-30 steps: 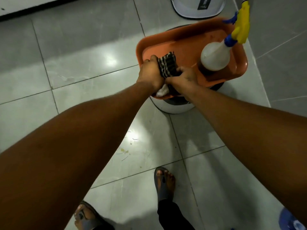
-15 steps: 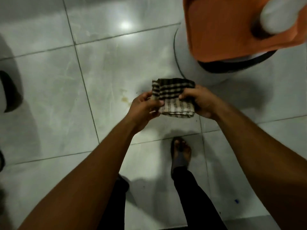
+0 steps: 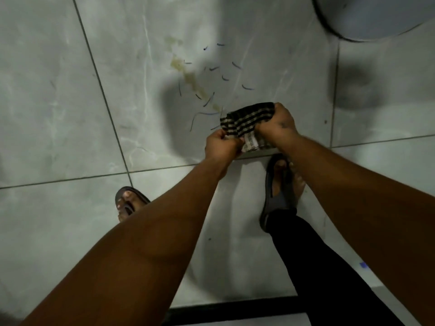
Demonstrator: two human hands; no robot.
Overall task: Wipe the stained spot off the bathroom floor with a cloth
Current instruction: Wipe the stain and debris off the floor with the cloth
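Note:
A folded black-and-cream checked cloth (image 3: 247, 122) hangs in the air between both hands, above the grey tiled floor (image 3: 70, 102). My left hand (image 3: 220, 144) pinches its near left corner. My right hand (image 3: 279, 125) grips its right side. A yellowish stain (image 3: 188, 76) runs in a diagonal streak across the tile, from the upper left down toward the cloth's left edge. Several short dark strands (image 3: 209, 100) lie scattered around the streak. The cloth is held above the tile, just right of the stain's lower end.
The white rounded base of a stool or bucket (image 3: 376, 17) shows at the top right corner. My two feet in dark sandals (image 3: 277, 189) stand on the tile below the hands. A dark strip (image 3: 235, 309) crosses the floor at the bottom.
Both hands lifted the cloth off the orange tray and brought it down toward the floor. The view tilted down, so the tray and spray bottle have left the frame and the stain looks closer.

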